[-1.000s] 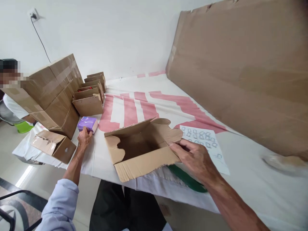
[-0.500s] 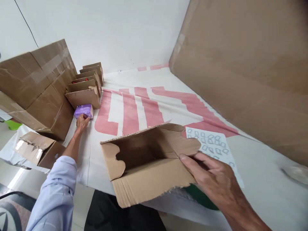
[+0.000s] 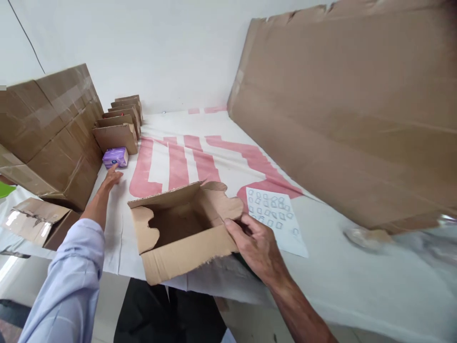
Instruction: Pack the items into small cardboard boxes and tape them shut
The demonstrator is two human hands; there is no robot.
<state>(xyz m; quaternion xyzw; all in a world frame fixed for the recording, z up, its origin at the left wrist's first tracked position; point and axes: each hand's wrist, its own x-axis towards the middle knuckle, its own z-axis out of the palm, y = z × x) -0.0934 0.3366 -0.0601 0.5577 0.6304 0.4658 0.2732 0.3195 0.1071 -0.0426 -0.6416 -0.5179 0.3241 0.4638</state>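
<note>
My right hand (image 3: 255, 240) pinches the right-hand flap of an open cardboard box (image 3: 189, 255) between thumb and fingers. The box tilts towards me near the table's front edge, and I see nothing inside it. At the left, a purple tissue pack (image 3: 113, 157) lies on the cloth in front of a row of cardboard boxes (image 3: 114, 138). My left hand (image 3: 113, 177) is just on the near side of the pack, its index finger stretched out to the pack's lower edge. It does not grip the pack; whether the fingertip touches is hard to tell.
A tall cardboard wall (image 3: 339, 119) stands along the right, and a taped stack of cartons (image 3: 53, 138) at the left. A sheet with drawn shapes (image 3: 274, 219) lies right of the box. A lone carton (image 3: 39, 221) sits at the lower left. Blurred clear plastic (image 3: 362, 237) lies at the right.
My left hand's fingers have come off the tissue pack and drawn slightly back, index finger extended. The view has turned to the right. My right hand still holds the box.
</note>
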